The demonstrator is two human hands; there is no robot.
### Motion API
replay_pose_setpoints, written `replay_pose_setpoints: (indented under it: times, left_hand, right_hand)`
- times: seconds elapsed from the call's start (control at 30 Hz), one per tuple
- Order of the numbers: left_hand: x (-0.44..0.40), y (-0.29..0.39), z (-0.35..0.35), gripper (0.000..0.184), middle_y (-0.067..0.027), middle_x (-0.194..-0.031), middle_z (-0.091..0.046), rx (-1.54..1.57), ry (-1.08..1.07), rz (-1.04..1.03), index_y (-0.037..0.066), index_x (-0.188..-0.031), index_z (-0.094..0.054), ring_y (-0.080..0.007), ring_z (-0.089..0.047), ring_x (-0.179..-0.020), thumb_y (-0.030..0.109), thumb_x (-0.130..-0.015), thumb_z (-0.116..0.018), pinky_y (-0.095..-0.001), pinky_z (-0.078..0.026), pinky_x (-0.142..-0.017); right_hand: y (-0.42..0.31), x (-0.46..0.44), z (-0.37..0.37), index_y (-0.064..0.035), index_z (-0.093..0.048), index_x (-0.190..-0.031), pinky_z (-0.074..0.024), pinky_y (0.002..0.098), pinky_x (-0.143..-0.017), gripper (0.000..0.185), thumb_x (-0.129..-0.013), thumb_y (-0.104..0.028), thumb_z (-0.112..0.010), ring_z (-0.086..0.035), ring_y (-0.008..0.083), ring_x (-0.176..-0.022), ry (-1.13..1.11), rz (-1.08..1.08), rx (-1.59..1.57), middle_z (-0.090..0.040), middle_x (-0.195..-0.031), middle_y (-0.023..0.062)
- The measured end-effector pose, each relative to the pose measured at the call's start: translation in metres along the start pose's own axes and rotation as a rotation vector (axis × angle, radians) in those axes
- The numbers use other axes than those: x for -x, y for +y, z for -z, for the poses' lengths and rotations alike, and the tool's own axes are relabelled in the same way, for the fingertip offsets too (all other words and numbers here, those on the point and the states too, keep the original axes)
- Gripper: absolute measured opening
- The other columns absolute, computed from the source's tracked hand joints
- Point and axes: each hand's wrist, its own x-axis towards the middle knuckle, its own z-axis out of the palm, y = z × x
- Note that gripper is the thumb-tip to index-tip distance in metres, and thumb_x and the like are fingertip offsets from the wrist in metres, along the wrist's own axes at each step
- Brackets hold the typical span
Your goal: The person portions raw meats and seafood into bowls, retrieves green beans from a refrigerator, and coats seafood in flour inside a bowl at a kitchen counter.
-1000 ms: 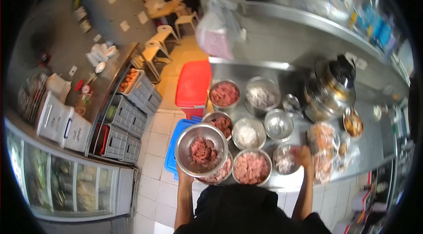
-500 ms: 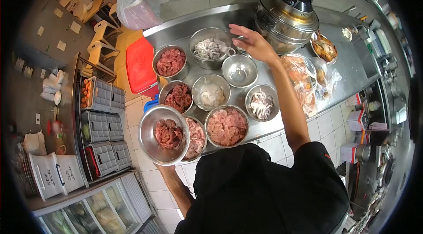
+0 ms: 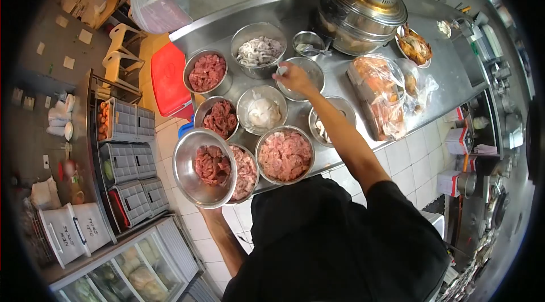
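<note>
My left hand (image 3: 209, 212) holds a metal bowl (image 3: 183, 157) of dark red meat (image 3: 212, 165) from below; the bowl hides most of its fingers. The bowl is tilted and overlaps a bowl of pale pink meat (image 3: 244, 176). My right hand (image 3: 292, 77) is closed, over the left edge of an empty-looking steel bowl (image 3: 311, 76). Something small and whitish shows at its fingertips, too small to name. Beside that hand stands a deep pot (image 3: 259, 52) of pale squid-like pieces. Below it is a bowl of whitish, wet pieces (image 3: 263, 112).
More meat bowls (image 3: 285, 154) crowd the steel counter (image 3: 352, 77). A large lidded cooker (image 3: 363, 12), bagged orange food (image 3: 381, 94) and a bowl of browned food (image 3: 414, 46) stand rightward. Left are a red-lidded bin (image 3: 170, 80), grey crates (image 3: 129, 163) and a glass-fronted fridge (image 3: 130, 268).
My right hand has come down and left from above the counter, and its spread fingers have closed. My left hand still holds the meat bowl. The view has shifted slightly.
</note>
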Motion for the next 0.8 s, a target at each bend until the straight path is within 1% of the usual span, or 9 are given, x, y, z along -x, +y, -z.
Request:
replay_pose_setpoints:
  times: [0.17,0.23,0.33,0.4,0.5,0.53,0.57,0.67,0.8]
  left_hand:
    - [0.006,-0.006,0.002,0.039,-0.0114,-0.120,-0.056,-0.009,-0.021,0.039,-0.001,-0.126,-0.049,-0.0217,-0.057,-0.104,0.012,-0.089,-0.057,-0.0350,-0.049,-0.088]
    - [0.012,-0.008,0.008,0.039,-0.0114,-0.120,-0.056,-0.013,-0.007,0.065,-0.001,-0.126,-0.048,-0.0216,-0.057,-0.104,0.012,-0.089,-0.057,-0.0350,-0.049,-0.088]
    - [0.017,-0.012,0.014,0.040,-0.0114,-0.120,-0.055,-0.020,-0.015,0.098,-0.001,-0.126,-0.048,-0.0216,-0.057,-0.104,0.012,-0.090,-0.057,-0.0349,-0.049,-0.088]
    - [0.014,-0.013,0.016,0.040,-0.0114,-0.120,-0.055,-0.021,-0.027,0.113,-0.001,-0.126,-0.048,-0.0216,-0.056,-0.104,0.012,-0.090,-0.057,-0.0349,-0.049,-0.088]
    - [0.004,-0.013,0.015,0.040,-0.0114,-0.120,-0.055,-0.030,-0.053,0.120,-0.001,-0.126,-0.048,-0.0215,-0.056,-0.104,0.013,-0.090,-0.057,-0.0348,-0.049,-0.089]
    - [-0.001,-0.012,0.014,0.040,-0.0113,-0.120,-0.055,-0.031,-0.063,0.121,-0.001,-0.126,-0.048,-0.0215,-0.056,-0.104,0.013,-0.090,-0.057,-0.0348,-0.049,-0.089]
    - [-0.006,-0.011,0.013,0.040,-0.0113,-0.120,-0.055,-0.028,-0.076,0.123,-0.001,-0.126,-0.048,-0.0215,-0.056,-0.104,0.013,-0.090,-0.057,-0.0348,-0.049,-0.089]
    - [-0.028,-0.007,0.004,0.040,-0.0113,-0.121,-0.055,-0.034,-0.140,0.113,-0.001,-0.126,-0.048,-0.0214,-0.056,-0.104,0.013,-0.090,-0.057,-0.0347,-0.049,-0.089]
    - [-0.062,-0.001,-0.018,0.041,-0.0113,-0.121,-0.055,-0.046,-0.293,0.113,-0.001,-0.127,-0.048,-0.0214,-0.056,-0.105,0.013,-0.090,-0.057,-0.0347,-0.049,-0.089]
  right_hand:
    - [-0.031,-0.037,0.031,-0.0014,-0.068,-0.097,-0.0516,0.0358,-0.074,0.030,-0.076,-0.023,-0.071,-0.067,0.0227,-0.083,-0.228,0.137,0.428,-0.070,-0.089,0.0120]
    - [-0.034,-0.051,0.057,-0.0034,-0.066,-0.105,-0.0516,0.0353,-0.076,0.034,-0.077,-0.021,-0.069,-0.067,0.0224,-0.083,-0.250,0.395,0.193,-0.069,-0.090,0.0135]
    - [-0.056,-0.037,0.110,-0.0055,-0.064,-0.113,-0.0517,0.0352,-0.078,0.040,-0.076,-0.020,-0.069,-0.067,0.0239,-0.084,-0.336,0.351,-0.096,-0.068,-0.098,0.0152]
    - [-0.047,-0.007,0.147,-0.0061,-0.062,-0.116,-0.0513,0.0373,-0.081,0.043,-0.076,-0.021,-0.069,-0.066,0.0270,-0.089,-0.061,0.313,0.310,-0.066,-0.105,0.0157]
    - [-0.003,0.071,0.168,-0.0069,-0.062,-0.112,-0.0476,0.0431,-0.089,0.047,-0.073,-0.032,-0.072,-0.061,0.0319,-0.102,-0.131,-0.247,0.737,-0.065,-0.104,0.0171]
    - [0.076,0.089,0.153,-0.0076,-0.064,-0.108,-0.0467,0.0440,-0.089,0.048,-0.071,-0.036,-0.074,-0.059,0.0323,-0.105,-0.029,0.115,1.137,-0.064,-0.103,0.0175]
    - [0.069,0.119,0.159,-0.0069,-0.066,-0.103,-0.0487,0.0452,-0.083,0.047,-0.069,-0.039,-0.074,-0.062,0.0341,-0.096,-0.240,-0.097,0.951,-0.065,-0.095,0.0185]
    - [0.105,0.181,0.131,0.0003,-0.063,-0.092,-0.0528,0.0438,-0.066,0.028,-0.073,-0.020,-0.068,-0.067,0.0335,-0.075,0.062,-0.200,0.636,-0.064,-0.074,0.0225]
    - [0.104,0.237,0.104,0.0028,-0.042,-0.122,-0.0540,0.0348,-0.043,0.044,-0.081,-0.004,-0.059,-0.066,0.0269,-0.058,0.296,-0.509,-0.309,-0.065,-0.081,0.0212]
